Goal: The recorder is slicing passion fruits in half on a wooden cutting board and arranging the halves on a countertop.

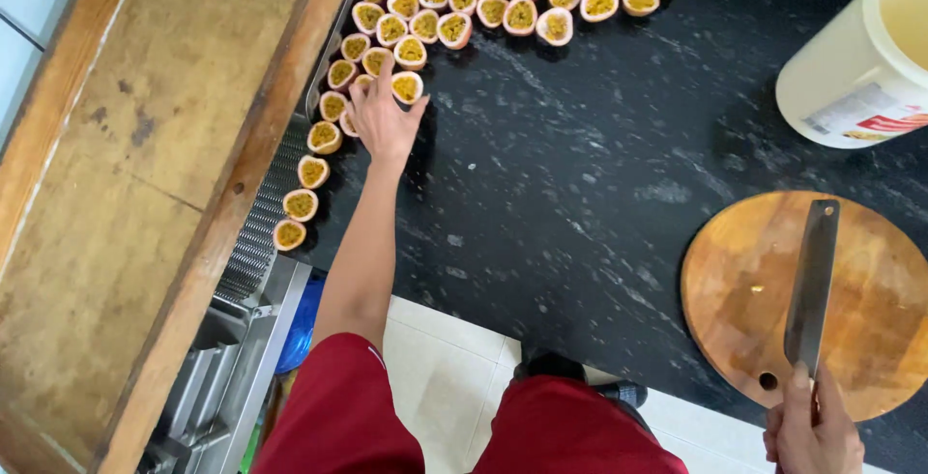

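Halved passion fruits (454,10) cut-side up; cleaver (812,281) prob. flat on board.

One head camera looks steeply down from above, at arm's length. The left hand (382,116) is far up-left in frame, the right hand (812,426) close at the bottom-right edge.

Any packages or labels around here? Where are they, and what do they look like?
Bucket: far right corner of the black counter, beyond the round wooden board; a big cream-white plastic tub.
Label: stuck low on the bucket's side; rectangular, white with red and yellow patches.
Nothing else labelled shows.
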